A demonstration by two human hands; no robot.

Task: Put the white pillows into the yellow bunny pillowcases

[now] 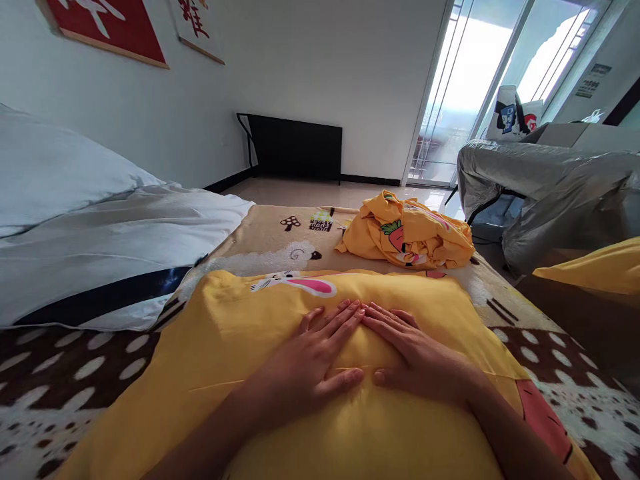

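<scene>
A yellow pillow-like cloth item (250, 340) with a white-and-pink rabbit print at its far edge and a red patch at the right lies on the patterned blanket. My left hand (325, 357) rests palm down on its middle, fingers stretched out. Mirroring it, my right hand (420, 357) lies flat on the same yellow surface, its fingertips meeting those of my left hand. Both thumbs point inward with a small gap between them. Beyond the pillow-like item sits a crumpled orange cloth (410, 233) with a carrot print.
White bedding (100, 247) with a dark band lies at the left. The patterned blanket (270, 233) covers the bed. At the right are a brown box (560, 313) with yellow cloth (595, 267) above it and plastic-covered furniture (540, 167). A black panel (297, 148) leans by the wall.
</scene>
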